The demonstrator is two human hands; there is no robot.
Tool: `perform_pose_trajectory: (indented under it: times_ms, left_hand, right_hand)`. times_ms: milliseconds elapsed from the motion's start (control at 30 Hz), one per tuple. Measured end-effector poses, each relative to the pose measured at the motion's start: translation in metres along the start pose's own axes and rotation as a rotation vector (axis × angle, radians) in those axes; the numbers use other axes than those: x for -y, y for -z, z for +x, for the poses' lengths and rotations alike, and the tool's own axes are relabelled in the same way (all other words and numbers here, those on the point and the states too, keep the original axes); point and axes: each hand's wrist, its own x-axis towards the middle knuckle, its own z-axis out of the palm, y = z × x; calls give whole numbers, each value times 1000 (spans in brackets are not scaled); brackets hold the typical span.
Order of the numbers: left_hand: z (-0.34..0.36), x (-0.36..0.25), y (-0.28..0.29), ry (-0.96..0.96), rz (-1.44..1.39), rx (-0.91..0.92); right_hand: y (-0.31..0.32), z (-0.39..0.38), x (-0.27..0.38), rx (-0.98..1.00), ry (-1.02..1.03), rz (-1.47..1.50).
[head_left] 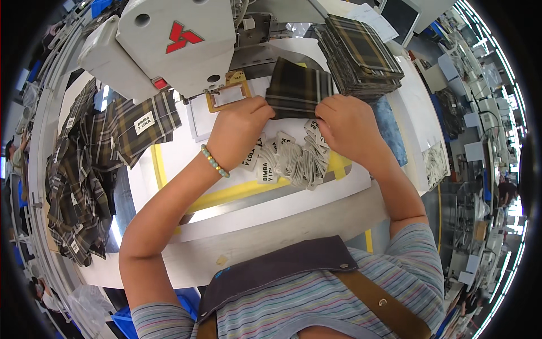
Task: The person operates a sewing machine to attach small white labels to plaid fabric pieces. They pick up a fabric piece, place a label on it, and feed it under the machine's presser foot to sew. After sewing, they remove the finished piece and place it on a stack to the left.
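Observation:
Between my hands a dark plaid fabric piece (299, 87) is held by its near corners, its far part lying on the work surface. My left hand (244, 121), below a beaded bracelet, pinches the left corner. The right corner is pinched by my right hand (345, 121). Just nearer to me, a loose pile of white printed labels (296, 161) spreads over the table. Left of the fabric, a brass-coloured clamp frame (228, 97) sits under the head of a white sewing machine (175, 48).
A tall stack of plaid pieces (364, 53) stands at the back right. On the left, plaid pieces with labels (144, 121) hang in a heap over the table edge. More white labels (435, 164) lie at the far right. Yellow tape (226, 196) marks the table.

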Motion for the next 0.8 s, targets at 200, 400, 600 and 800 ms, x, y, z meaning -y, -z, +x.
perform_pose_trajectory:
  times_ms: [200, 400, 600, 800]
  left_hand:
    - [1, 7, 13, -166, 256, 70]
    - [-12, 13, 29, -233, 409, 133]
    - [-36, 18, 44, -216, 544, 167]
    - [-63, 29, 70, -68, 636, 250]
  right_hand:
    - [-8, 7, 13, -71, 118, -138]
    - [-35, 29, 1, -156, 247, -179]
    - [-49, 54, 5, -145, 332, -109]
    - [-63, 62, 4, 55, 239, 100]
